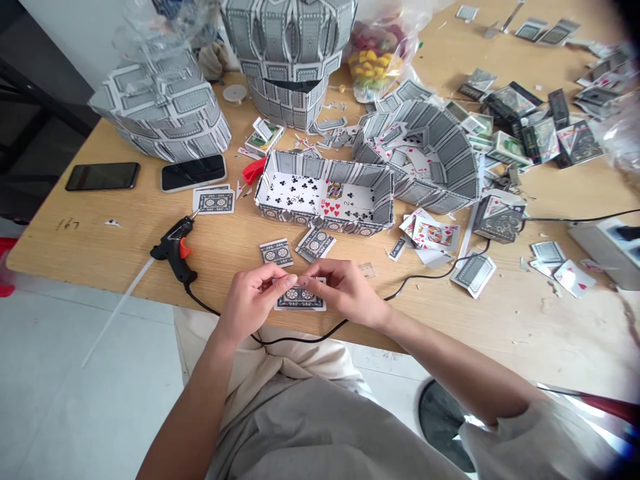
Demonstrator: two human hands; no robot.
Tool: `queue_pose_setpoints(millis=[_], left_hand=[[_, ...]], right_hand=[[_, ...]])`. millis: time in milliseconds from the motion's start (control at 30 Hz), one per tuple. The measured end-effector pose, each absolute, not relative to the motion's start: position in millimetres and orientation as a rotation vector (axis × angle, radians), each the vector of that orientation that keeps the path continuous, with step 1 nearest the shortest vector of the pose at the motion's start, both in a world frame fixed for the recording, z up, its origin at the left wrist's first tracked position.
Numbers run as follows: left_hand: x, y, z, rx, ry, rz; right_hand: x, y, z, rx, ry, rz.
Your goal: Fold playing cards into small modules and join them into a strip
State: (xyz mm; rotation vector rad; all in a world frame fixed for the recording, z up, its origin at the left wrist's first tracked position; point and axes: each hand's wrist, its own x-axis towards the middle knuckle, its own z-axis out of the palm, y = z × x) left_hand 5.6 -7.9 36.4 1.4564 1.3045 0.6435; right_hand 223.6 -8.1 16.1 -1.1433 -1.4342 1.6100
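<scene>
My left hand (pixel 254 297) and my right hand (pixel 346 291) meet at the fingertips near the table's front edge. Both are closed in a pinch; whatever sits between the fingers is too small or hidden to make out. Just under the fingertips is a blue-backed playing card (pixel 301 300), its upper part partly covered. Two more patterned pieces, a small card (pixel 276 253) and a tilted card (pixel 315 245), lie just beyond my hands. Behind them stands an open rectangular box made of playing cards (pixel 325 225), with card faces on its floor.
A hot glue gun (pixel 176 250) lies at left, its nozzle on cards; its black cable (pixel 320 339) passes below my hands. Two phones (pixel 194 173), a curved card-built tray (pixel 435 190), tall card structures (pixel 290 100), card boxes (pixel 543 137) and scraps surround the work area.
</scene>
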Motion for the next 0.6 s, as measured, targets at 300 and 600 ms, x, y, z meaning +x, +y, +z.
queue_pose_setpoints(millis=[300, 600], left_hand=[[2.9, -10.0, 29.2, 1.368, 1.299, 0.754], [4.2, -9.1, 33.3, 1.449, 1.250, 0.720]], right_hand=[[220.5, -7.2, 18.7, -1.187, -1.310, 1.586], [222.3, -6.4, 15.2, -1.047, -1.364, 1.705]])
